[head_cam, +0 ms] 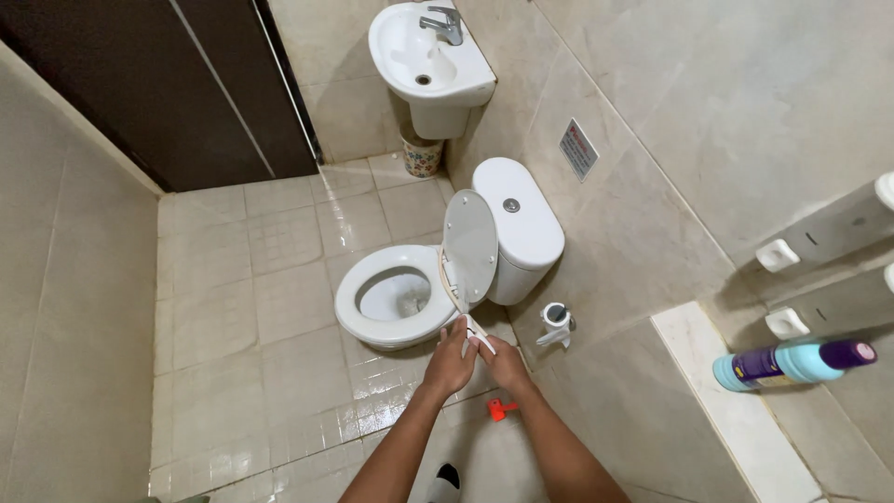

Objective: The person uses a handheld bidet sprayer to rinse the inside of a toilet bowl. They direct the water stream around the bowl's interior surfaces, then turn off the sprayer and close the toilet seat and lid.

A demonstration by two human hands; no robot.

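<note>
Both hands meet just beside the toilet bowl (391,296): left hand (450,361) and right hand (506,363) each closed on one slim white tool (477,333); orange cap (500,408) on floor beneath them

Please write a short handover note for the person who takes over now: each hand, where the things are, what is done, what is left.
Left hand and right hand: together on a small white object beside the toilet bowl; exact grip unclear.
Toilet lid is up, leaning on the cistern.
Brush holder stands by the wall; orange item lies on the floor; bottle lies on the ledge.
Done: lid raised. Left: the white object is not yet put down.
</note>
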